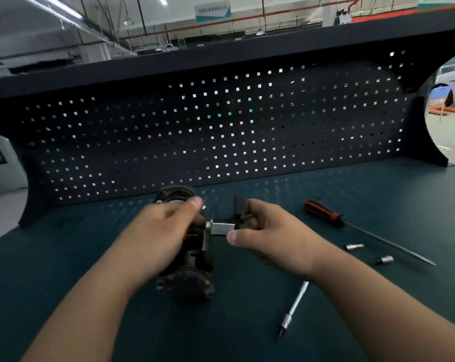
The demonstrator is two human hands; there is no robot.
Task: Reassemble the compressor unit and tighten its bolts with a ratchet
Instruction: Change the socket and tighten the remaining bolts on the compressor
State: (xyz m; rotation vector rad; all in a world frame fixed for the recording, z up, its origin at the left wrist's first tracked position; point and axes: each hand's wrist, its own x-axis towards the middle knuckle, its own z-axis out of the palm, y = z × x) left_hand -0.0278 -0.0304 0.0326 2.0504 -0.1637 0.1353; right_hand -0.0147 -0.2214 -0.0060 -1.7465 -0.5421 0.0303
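Left hand (166, 231) with grip tight around compressor unit (192, 280), right hand (268, 236) with grip tight around ratchet (222, 228).

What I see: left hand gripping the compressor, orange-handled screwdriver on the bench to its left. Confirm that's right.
Not quite: the side is wrong. The head view shows the orange-handled screwdriver on the bench to the right of the compressor, beyond the right hand holding the ratchet. The left hand does grip the compressor.

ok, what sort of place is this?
Likely a factory workshop: a workbench with a perforated pegboard back panel, a screwdriver and loose sockets on it, and pipework under a high industrial ceiling behind.
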